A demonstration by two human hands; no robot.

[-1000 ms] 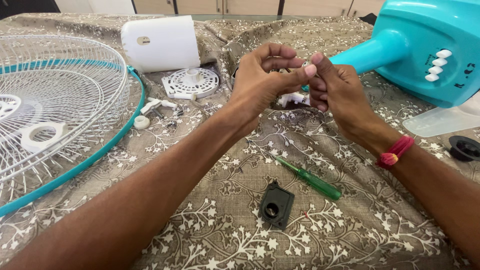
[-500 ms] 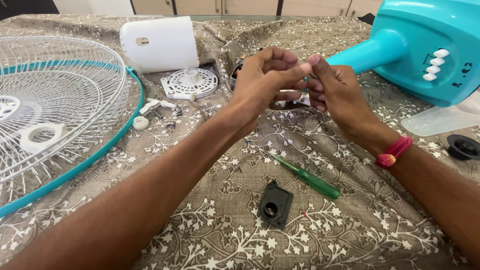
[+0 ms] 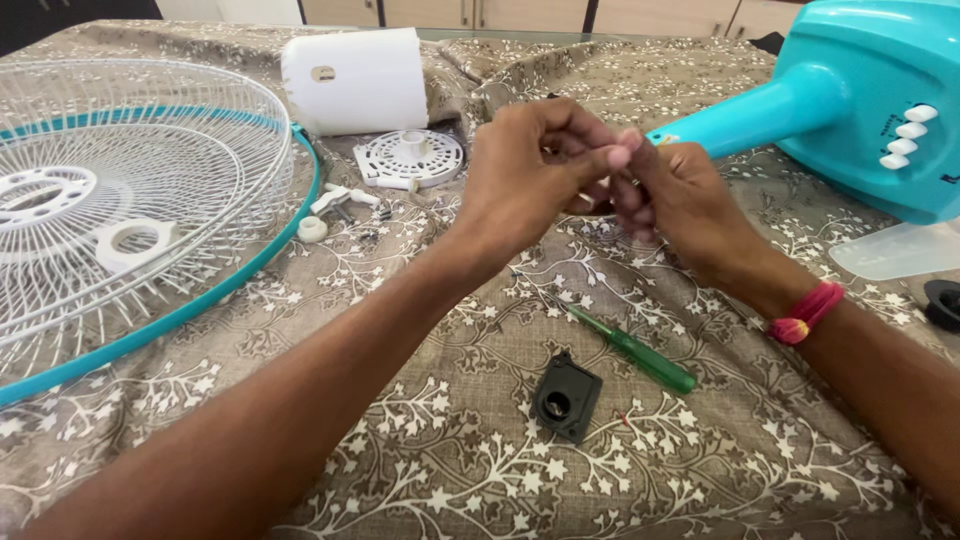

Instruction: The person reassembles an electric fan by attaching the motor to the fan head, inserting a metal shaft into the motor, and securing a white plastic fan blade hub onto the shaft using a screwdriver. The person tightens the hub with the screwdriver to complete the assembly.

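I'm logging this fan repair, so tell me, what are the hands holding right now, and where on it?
Both hands, left hand and right hand, pinch one small part between their fingers. The fingers hide it, so its kind and the place of the hold cannot be told.

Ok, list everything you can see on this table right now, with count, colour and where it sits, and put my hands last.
Tablecloth: one, brown with white floral print, covering the table.
Fan guard: one, white wire with teal rim, far left.
Motor cover: one, white, rounded, top centre.
Vented disc: one, white, in front of the motor cover.
Small fittings: a few, white, beside the guard rim.
Fan base: one, teal with white buttons, top right.
Translucent piece: one, clear-white, right edge.
Black round part: one, far right edge.
Screwdriver: one, green handle, centre.
Black plate: one, with a round hole, beside the screwdriver.
Left hand: fingertips pinched on a small part, too hidden to name.
Right hand: meeting the left; red thread on the wrist.
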